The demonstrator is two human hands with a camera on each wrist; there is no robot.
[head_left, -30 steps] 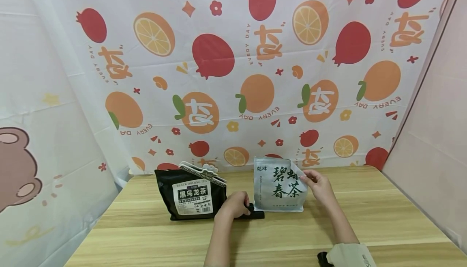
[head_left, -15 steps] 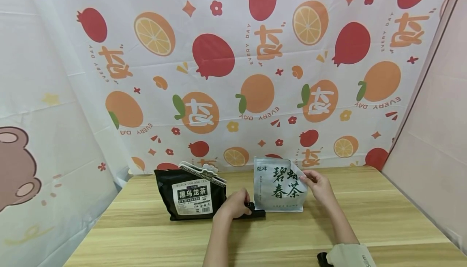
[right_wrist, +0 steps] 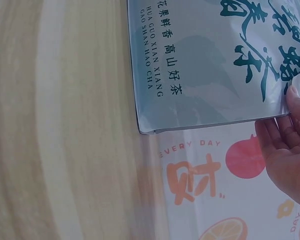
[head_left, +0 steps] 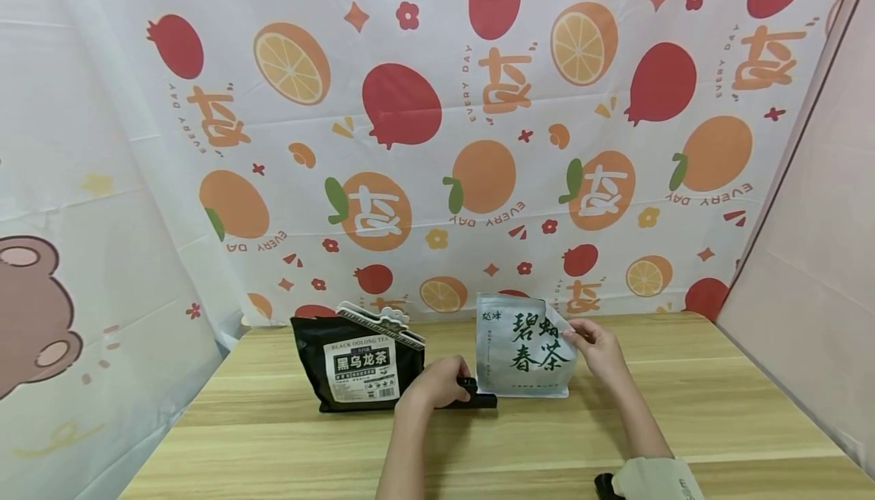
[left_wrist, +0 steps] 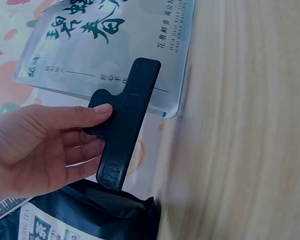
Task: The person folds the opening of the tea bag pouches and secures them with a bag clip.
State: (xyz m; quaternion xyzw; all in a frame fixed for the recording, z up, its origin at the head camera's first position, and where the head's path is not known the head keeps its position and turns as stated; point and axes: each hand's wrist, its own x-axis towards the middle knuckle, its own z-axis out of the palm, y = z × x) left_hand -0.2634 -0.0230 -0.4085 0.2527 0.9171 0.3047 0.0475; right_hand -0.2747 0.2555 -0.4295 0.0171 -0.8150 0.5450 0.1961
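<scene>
My left hand (head_left: pixel 437 384) pinches a black bag clip (left_wrist: pixel 129 125) by its grip tab, thumb on the near side and fingers behind. In the head view the clip lies low, between the two tea bags. A pale silver-blue tea bag (head_left: pixel 522 348) with dark green characters stands upright on the table. Its upper right corner is folded over, and my right hand (head_left: pixel 598 348) holds that edge between thumb and fingers. To the left of my left hand stands a black oolong tea bag (head_left: pixel 311 356), its top held by a white-and-black clip (head_left: pixel 383 324).
The wood-grain table (head_left: pixel 273 454) runs back to a fruit-print cloth (head_left: pixel 424 204) hanging behind the bags. Pale cloth walls (head_left: pixel 807 272) close off both sides. A small black object (head_left: pixel 607 486) shows by the right sleeve at the front edge.
My left hand and the black clip have shifted very slightly. The right hand and both tea bags stay where they were.
</scene>
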